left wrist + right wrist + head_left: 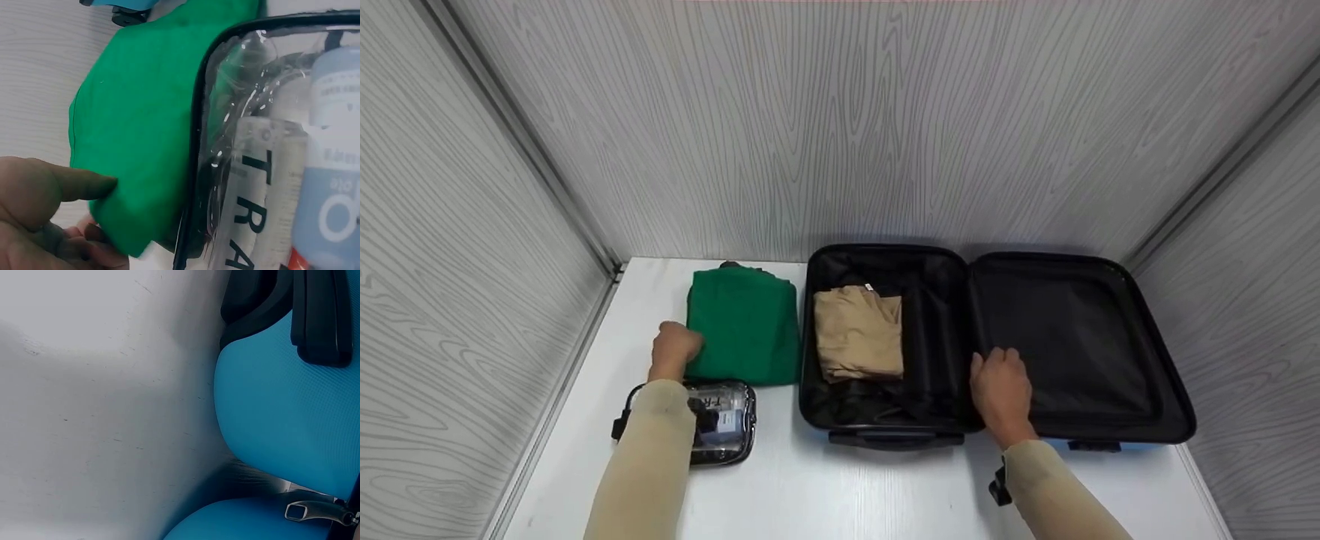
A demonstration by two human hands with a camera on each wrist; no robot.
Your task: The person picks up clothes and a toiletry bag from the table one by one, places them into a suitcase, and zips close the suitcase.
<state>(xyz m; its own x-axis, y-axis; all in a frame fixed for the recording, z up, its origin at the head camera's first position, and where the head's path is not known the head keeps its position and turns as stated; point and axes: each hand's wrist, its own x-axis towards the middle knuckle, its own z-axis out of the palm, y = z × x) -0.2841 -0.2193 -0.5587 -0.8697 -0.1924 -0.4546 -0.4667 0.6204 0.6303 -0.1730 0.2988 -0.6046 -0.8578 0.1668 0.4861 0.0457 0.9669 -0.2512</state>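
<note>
A folded green cloth (pixel 744 326) lies left of the open suitcase (pixel 889 427). My left hand (pixel 675 349) is at the cloth's left edge; in the left wrist view this hand (pixel 56 214) pinches a corner of the green cloth (pixel 135 124) between thumb and fingers. A folded tan garment (pixel 859 334) lies in the suitcase's left half. My right hand (pixel 1003 388) rests at the hinge between the two halves, fingers bent slightly over the edge. The right wrist view shows the blue shell (pixel 281 405) and a zipper pull (pixel 318 512), with the hand almost out of frame.
A clear pouch with black trim (pixel 735 450) lies below the green cloth, partly under the left forearm; bottles (pixel 334 157) show inside it. The suitcase's right half (pixel 1072 345) lies flat. Something dark shows behind the cloth. Patterned panels stand behind and at both sides.
</note>
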